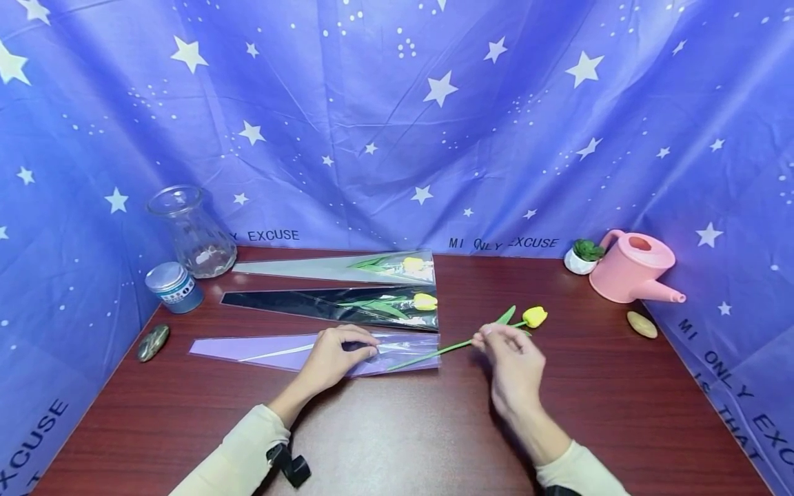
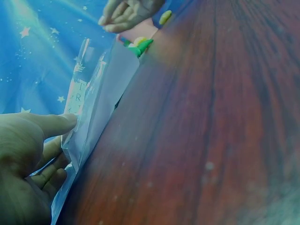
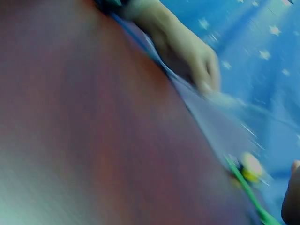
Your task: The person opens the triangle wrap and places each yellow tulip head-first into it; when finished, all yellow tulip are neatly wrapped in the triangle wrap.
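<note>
A yellow artificial tulip (image 1: 535, 317) is pinched by its green stem in my right hand (image 1: 516, 368). Its stem end lies over the wide end of a purple flower sleeve (image 1: 273, 349) with a clear film front. My left hand (image 1: 338, 353) is on that sleeve; in the left wrist view its thumb and fingers pinch the raised clear film (image 2: 89, 101). Beyond lie a black sleeve (image 1: 267, 300) and a whitish sleeve (image 1: 291, 267), each with a yellow tulip inside. Blurred in the right wrist view, the green stem (image 3: 248, 192) passes near the purple sleeve's opening.
At the left stand a glass vase (image 1: 201, 238), a blue jar (image 1: 176, 289) and a dark stone (image 1: 153, 342). A small potted plant (image 1: 583, 257), a pink watering can (image 1: 629, 269) and a tan stone (image 1: 642, 324) are at the right. Starry blue cloth (image 1: 372, 103) encloses the table.
</note>
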`<state>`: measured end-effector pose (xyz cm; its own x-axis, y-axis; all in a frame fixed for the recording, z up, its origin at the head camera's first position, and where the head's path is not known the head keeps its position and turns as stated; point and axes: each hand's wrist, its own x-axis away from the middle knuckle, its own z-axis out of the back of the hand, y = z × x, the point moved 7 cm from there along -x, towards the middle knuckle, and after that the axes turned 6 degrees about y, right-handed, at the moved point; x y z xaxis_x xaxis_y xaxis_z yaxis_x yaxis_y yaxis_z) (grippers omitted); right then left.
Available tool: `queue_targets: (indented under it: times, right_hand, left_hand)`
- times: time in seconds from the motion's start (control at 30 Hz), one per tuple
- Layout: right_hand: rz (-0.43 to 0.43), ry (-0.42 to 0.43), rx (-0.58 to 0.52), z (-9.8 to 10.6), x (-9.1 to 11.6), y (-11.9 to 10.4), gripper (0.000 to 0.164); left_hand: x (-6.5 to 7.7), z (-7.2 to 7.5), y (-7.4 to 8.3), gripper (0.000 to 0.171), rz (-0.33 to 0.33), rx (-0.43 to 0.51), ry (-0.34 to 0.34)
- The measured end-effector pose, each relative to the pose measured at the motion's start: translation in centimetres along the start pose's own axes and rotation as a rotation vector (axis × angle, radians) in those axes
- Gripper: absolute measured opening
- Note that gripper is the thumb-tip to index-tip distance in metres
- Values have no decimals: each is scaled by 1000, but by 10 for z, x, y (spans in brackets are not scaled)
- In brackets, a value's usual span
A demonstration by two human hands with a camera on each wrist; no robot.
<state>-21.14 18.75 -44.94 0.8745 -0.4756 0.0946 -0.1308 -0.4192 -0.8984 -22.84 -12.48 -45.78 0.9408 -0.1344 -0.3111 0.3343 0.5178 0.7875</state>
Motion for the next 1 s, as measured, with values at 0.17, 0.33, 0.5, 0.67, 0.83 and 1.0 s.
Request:
queue_targets:
  times: [0.17, 0.33, 0.5, 0.67, 0.83, 1.0]
  right_hand:
    - [120, -92, 100, 14, -50, -36, 10]
    - [296, -249, 511, 30, -94, -57, 19]
    - [496, -452, 877, 35, -121, -63, 23]
    - [523, -622, 1030, 34, -136, -54, 22]
    - [480, -724, 1110, 32, -141, -48, 21]
    - [442, -796, 1152, 30, -144, -40, 21]
  left_hand:
    - [1, 1, -1, 9, -1, -7, 8]
    - [2, 1, -1, 8, -5, -4, 8]
    - [2, 1, -2, 8, 2, 0, 4]
    - [2, 1, -1, 9, -7, 2, 5]
    - [2, 0, 1, 10, -13, 1, 2]
    - [1, -1, -1, 9, -3, -1, -8]
